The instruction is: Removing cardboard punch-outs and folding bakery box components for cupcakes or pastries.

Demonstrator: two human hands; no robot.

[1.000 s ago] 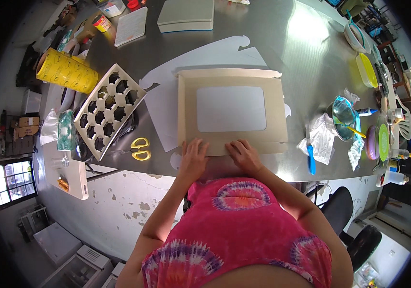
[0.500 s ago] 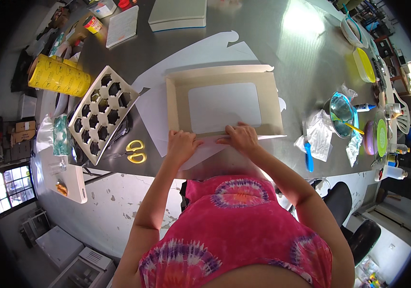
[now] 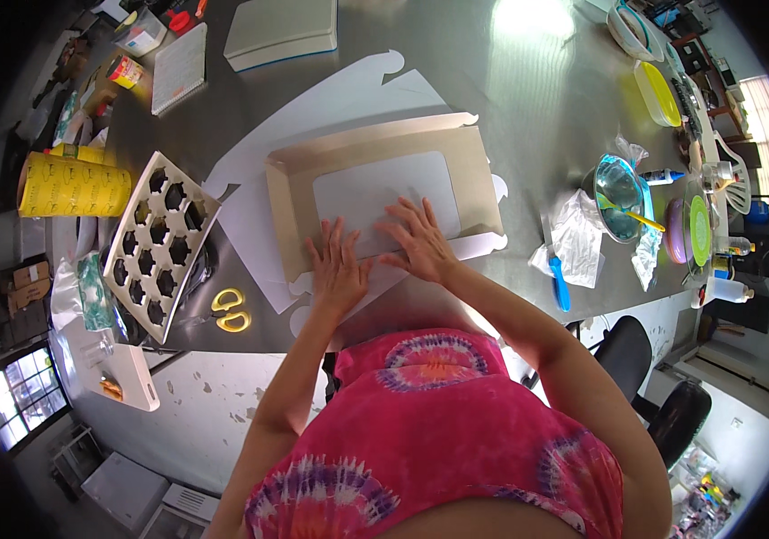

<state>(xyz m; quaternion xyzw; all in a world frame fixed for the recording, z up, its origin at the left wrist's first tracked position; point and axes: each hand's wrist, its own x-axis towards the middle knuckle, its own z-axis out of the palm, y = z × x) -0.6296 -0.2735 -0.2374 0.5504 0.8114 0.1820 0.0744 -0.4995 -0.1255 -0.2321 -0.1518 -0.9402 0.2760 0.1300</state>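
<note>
One left hand [image 3: 339, 277] and one right hand [image 3: 425, 246], each grip open, lie over one cardboard box [image 3: 291, 216] near one pair of scissors [image 3: 223, 311].

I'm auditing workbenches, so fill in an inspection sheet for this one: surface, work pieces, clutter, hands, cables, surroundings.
Surface: metal tabletop, bright glare at its far side.
Work pieces: beige cardboard box over a white notched sheet.
Clutter: yellow-handled scissors and holed tray at left; blue-handled tool, crumpled wrap and bowl at right.
Left hand: fingers extended at the box's near left part.
Right hand: fingers spread over the pale panel.
Cables: nothing seen.
Surroundings: black chair at right, barred window at left.
</note>
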